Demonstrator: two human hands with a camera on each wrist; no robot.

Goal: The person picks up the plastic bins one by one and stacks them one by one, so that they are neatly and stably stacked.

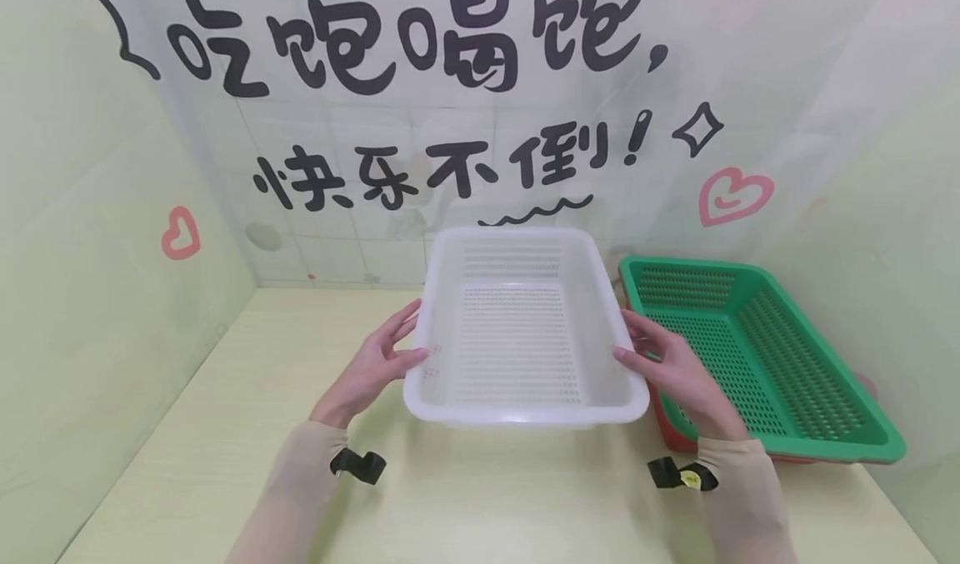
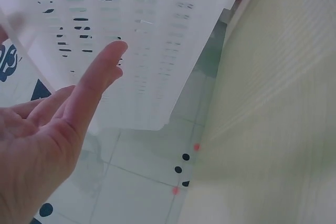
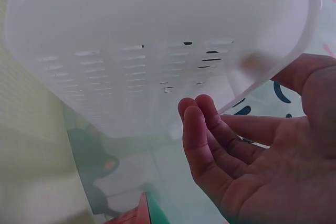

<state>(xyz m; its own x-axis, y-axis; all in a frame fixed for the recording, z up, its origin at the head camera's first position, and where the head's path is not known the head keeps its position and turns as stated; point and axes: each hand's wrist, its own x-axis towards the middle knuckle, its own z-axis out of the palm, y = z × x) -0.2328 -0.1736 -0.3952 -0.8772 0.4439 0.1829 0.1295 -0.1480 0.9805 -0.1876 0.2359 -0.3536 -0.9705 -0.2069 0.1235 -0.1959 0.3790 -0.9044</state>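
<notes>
A white slotted plastic basket (image 1: 525, 415) is held up over the table, its open top facing me and its far end raised. My left hand (image 1: 375, 362) grips the left rim, thumb over the edge and fingers on the outer side. On the opposite rim my right hand (image 1: 678, 374) holds it the same way. In the left wrist view the fingers of the left hand (image 2: 58, 135) lie along the basket's slotted outside (image 2: 136, 35). The right wrist view has the right hand (image 3: 262, 161) with bent fingers by the basket's outer wall (image 3: 131, 30).
A green slotted basket (image 1: 843, 368) stands on the table (image 1: 480, 497) at the right, nested in a red one (image 1: 678, 435) whose edge shows below. A translucent sheet with black lettering (image 1: 480, 31) covers the back wall (image 1: 337, 256). Pale walls (image 1: 90, 256) enclose both sides.
</notes>
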